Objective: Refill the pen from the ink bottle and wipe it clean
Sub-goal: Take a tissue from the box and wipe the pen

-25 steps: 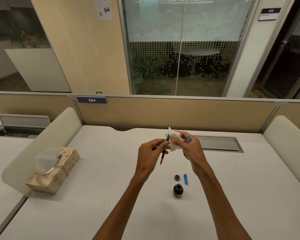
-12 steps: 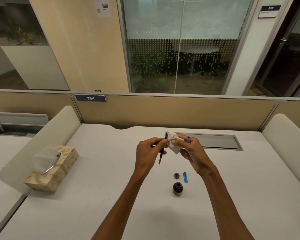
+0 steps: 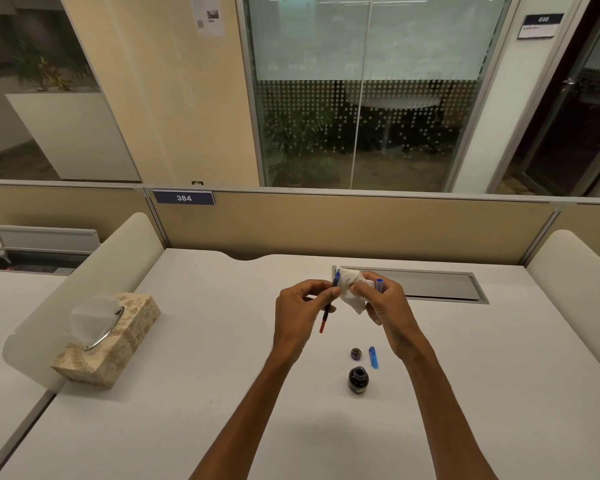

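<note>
Head view, near to far. Open ink bottle [image 3: 358, 380] on desk [image 3: 187, 393], its cap [image 3: 356, 353] and blue pen part [image 3: 373, 357] just beyond. Left hand [image 3: 300, 315] pinches pen [image 3: 329, 303], nib end up. Right hand [image 3: 385, 306] closed on tissue [image 3: 351, 289] against nib. Wipe gently, turning pen, ink kept off fingers. Tissue box [image 3: 110, 341] left. Divider plate [image 3: 183, 197] reads "384".

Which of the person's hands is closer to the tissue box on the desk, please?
Left. The left hand is between the tissue box and the right hand, which holds the tissue farther right.
</note>
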Tool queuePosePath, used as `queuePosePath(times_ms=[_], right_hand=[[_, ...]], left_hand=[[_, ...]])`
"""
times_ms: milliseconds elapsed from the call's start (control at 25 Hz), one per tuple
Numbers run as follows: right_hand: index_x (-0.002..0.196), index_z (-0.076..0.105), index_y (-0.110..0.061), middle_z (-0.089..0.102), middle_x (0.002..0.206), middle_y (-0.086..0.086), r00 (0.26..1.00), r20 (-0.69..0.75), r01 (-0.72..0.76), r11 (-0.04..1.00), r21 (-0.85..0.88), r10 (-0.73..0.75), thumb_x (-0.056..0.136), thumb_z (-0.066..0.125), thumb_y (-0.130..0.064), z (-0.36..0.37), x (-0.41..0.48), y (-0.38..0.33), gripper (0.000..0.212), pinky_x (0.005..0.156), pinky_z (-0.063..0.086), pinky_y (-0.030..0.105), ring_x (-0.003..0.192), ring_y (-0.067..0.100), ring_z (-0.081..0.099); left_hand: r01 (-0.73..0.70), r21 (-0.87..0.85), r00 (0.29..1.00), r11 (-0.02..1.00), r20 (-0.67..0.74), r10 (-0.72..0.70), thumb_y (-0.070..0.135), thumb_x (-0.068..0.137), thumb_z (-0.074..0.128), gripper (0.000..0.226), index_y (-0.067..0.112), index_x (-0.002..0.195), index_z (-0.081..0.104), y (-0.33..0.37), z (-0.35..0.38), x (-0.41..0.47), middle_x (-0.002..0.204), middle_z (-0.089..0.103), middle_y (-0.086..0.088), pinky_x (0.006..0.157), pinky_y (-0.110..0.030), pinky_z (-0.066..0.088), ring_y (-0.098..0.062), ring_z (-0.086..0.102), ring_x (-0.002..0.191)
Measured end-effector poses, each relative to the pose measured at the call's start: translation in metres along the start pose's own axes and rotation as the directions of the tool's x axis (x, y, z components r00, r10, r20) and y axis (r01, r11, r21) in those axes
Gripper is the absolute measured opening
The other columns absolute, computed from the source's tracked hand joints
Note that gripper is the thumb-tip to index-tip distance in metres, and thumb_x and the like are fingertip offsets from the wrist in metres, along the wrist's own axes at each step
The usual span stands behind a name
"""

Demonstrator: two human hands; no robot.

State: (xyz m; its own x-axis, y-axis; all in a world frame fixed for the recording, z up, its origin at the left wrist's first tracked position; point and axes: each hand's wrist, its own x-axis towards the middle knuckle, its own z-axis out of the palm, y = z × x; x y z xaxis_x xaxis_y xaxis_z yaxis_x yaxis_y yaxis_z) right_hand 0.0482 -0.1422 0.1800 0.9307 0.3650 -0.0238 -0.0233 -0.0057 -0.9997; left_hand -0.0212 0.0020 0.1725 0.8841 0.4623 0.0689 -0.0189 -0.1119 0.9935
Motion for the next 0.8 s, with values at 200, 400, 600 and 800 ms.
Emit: queuePosePath(times_ms=[200,400,600,800], right_hand=[[0.112,0.065,-0.018,0.065,0.095,-0.005,0.993,-0.028,0.111,0.987,-0.118,-0.115,0.093,0.064,-0.015,0.0059,0.0015,-0.0025,0.019,0.067,0.051,0.013,0.084,0.011,0.063],[0.107,0.063,-0.022,0.066,0.100,0.002,0.979,-0.134,0.139,0.983,-0.116,-0.154,0.092,0.066,-0.021,0.0017,0.0045,-0.0013,0.016,0.074,0.054,0.020,0.089,0.017,0.063],[0.108,0.062,-0.024,0.062,0.098,-0.010,0.973,-0.024,0.213,0.939,-0.269,-0.228,0.093,0.064,-0.021,0.0043,0.0047,0.0007,0.015,0.070,0.053,0.015,0.090,0.013,0.063],[0.106,0.064,-0.016,0.060,0.094,-0.005,0.965,0.011,0.252,0.911,-0.327,-0.263,0.091,0.068,-0.020,0.0035,0.0072,-0.0014,0.016,0.071,0.055,0.015,0.087,0.015,0.063]], left_hand=[[-0.009,-0.013,0.999,1.000,-0.046,0.009,0.025,0.087,0.073,0.022,0.013,0.105,0.076,-0.0003,0.0026,-0.0010,0.090,0.078,0.000,0.067,-0.013,0.055,-0.013,0.076,0.071],[-0.006,0.002,1.000,1.000,-0.016,0.006,0.026,0.089,0.070,0.026,0.010,0.109,0.074,-0.0004,0.0032,0.0016,0.097,0.078,-0.003,0.070,-0.016,0.057,-0.014,0.076,0.074],[-0.024,0.034,0.999,0.999,0.041,0.022,0.029,0.096,0.060,0.027,0.016,0.117,0.070,0.0013,0.0070,0.0015,0.099,0.077,0.000,0.079,-0.021,0.059,-0.013,0.075,0.080],[-0.054,0.138,0.998,0.989,0.036,0.050,0.028,0.097,0.059,0.022,0.017,0.110,0.073,0.0024,0.0056,0.0020,0.085,0.074,0.007,0.071,-0.015,0.056,-0.008,0.074,0.072]])
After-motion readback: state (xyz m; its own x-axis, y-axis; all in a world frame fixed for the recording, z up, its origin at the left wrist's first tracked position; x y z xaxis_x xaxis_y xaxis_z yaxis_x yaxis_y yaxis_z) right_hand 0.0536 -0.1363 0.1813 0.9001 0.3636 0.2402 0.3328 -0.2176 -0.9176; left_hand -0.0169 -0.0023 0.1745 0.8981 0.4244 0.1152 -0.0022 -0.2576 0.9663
